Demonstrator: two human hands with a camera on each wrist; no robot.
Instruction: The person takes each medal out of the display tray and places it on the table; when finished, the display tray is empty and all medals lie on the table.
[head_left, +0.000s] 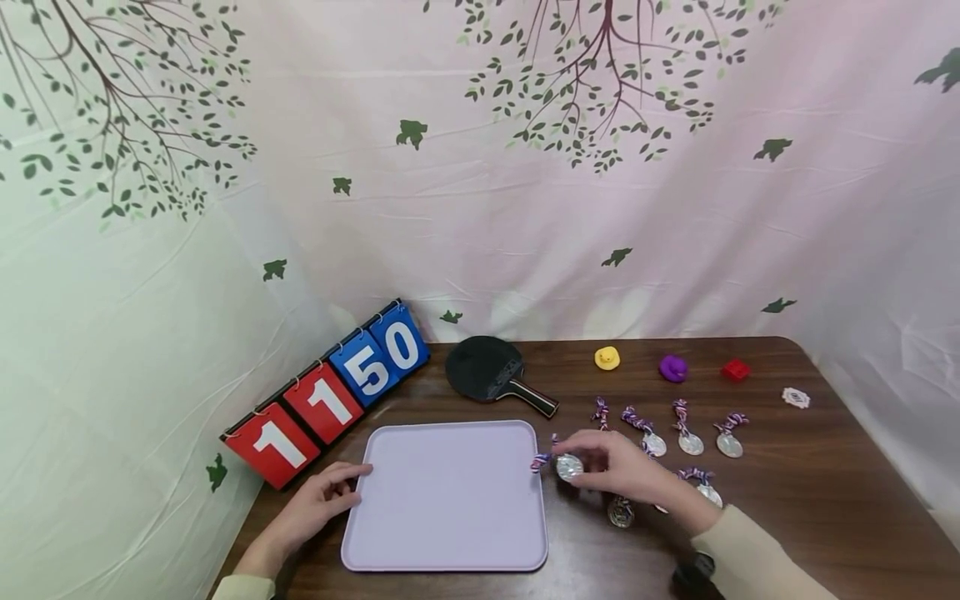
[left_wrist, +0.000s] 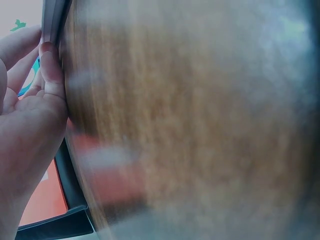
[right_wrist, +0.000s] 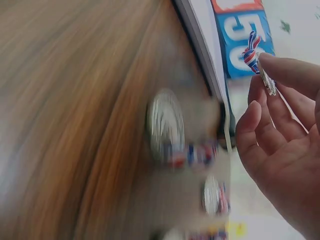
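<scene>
Between its thumb and fingers, my right hand (head_left: pixel 622 468) pinches a silver medal (head_left: pixel 569 467) with a knotted red, white and blue ribbon (head_left: pixel 542 462). The medal is just beside the right rim of a lavender tray (head_left: pixel 450 500), with the ribbon end overlapping that rim in the head view. In the right wrist view the medal (right_wrist: pixel 268 82) shows nearly edge-on at the fingertips. My left hand (head_left: pixel 318 504) touches the tray's left rim with its fingertips; the tray edge (left_wrist: pixel 53 22) also shows in the left wrist view. Nothing lies on the tray.
Several silver medals with ribbons, including one medal (head_left: pixel 691 443), lie right of the tray, some partly behind my right hand. Behind stand a scoreboard (head_left: pixel 330 400), a table tennis bat (head_left: pixel 483 368), a yellow duck (head_left: pixel 607 358), a purple duck (head_left: pixel 673 368), a red brick (head_left: pixel 736 369) and a white chip (head_left: pixel 796 397).
</scene>
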